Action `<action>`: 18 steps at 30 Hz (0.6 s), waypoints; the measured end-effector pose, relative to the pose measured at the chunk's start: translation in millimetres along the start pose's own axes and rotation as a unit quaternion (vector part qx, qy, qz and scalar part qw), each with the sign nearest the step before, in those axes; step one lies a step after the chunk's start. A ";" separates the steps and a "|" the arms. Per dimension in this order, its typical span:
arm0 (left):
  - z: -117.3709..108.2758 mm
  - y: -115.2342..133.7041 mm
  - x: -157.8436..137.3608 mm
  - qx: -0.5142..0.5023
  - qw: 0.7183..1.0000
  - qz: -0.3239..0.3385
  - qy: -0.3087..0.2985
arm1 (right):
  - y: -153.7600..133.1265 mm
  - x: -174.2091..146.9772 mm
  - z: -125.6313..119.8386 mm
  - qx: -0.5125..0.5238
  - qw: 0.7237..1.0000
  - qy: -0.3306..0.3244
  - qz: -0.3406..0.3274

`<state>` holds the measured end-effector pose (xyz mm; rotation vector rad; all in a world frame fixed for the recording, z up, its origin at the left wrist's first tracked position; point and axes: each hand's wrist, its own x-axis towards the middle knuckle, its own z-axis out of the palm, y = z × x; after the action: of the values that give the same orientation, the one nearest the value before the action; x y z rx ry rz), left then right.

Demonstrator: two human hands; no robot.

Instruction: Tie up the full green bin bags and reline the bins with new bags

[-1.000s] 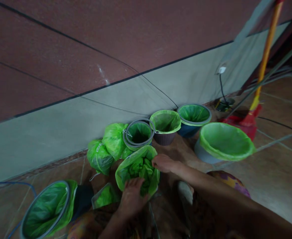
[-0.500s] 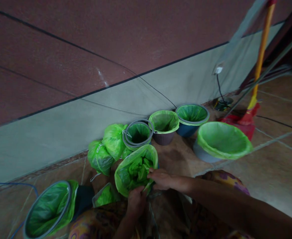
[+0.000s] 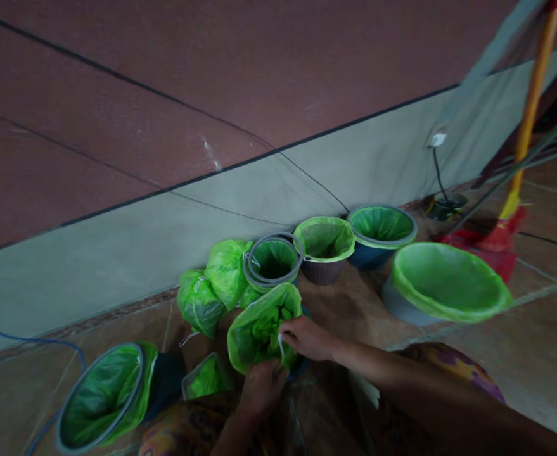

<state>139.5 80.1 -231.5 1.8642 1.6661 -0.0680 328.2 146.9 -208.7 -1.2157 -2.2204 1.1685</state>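
Between my knees is a green plastic bag (image 3: pixel 243 339) in a bin, its mouth spread and crumpled green plastic inside. My right hand (image 3: pixel 309 337) pinches a white drawstring at the bag's right edge. At the near rim my left hand (image 3: pixel 263 383) is closed on the bag's edge; its fingertips are partly hidden. The bin under the bag shows only as a dark blue strip at the right. Two tied green bags (image 3: pixel 228 272) sit just beyond, and a small clear container (image 3: pixel 206 379) with green plastic lies to the left.
Lined bins stand along the wall: one with loose grey rings (image 3: pixel 273 259), a brown one (image 3: pixel 323 271), a blue one (image 3: pixel 371 256) and a wide grey one (image 3: pixel 409 307). A dark bin (image 3: pixel 164 380) lies tilted at the left. A red dustpan (image 3: pixel 497 253) and yellow-handled broom (image 3: pixel 530 120) are at right.
A white drawstring now shows in my right hand, pulled out from the bag's edge. The view has shifted slightly left, so the surroundings appear further right.
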 end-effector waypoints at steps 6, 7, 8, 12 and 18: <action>-57.5 -9.0 45.4 -0.129 0.974 -0.048 0.178 | -5.5 -2.6 1.8 0.039 0.997 -0.041 0.059; -69.0 -13.1 59.5 -0.088 0.974 -0.067 0.195 | -5.1 -1.8 1.9 0.031 0.996 -0.044 0.065; -78.7 -17.5 74.4 -0.026 0.975 -0.097 0.198 | -4.0 -0.5 2.4 0.021 0.996 -0.046 0.067; -91.7 -33.7 129.1 0.030 0.977 -0.130 0.168 | 3.9 6.6 5.2 -0.023 0.996 -0.051 0.068; -76.3 -42.6 160.0 0.065 0.981 -0.146 0.106 | 6.3 11.3 -0.4 -0.048 0.995 -0.052 0.066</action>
<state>105.0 257.2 -257.5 1.7558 2.1208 -0.1042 325.4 158.1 -214.5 -1.3903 -2.3265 1.2114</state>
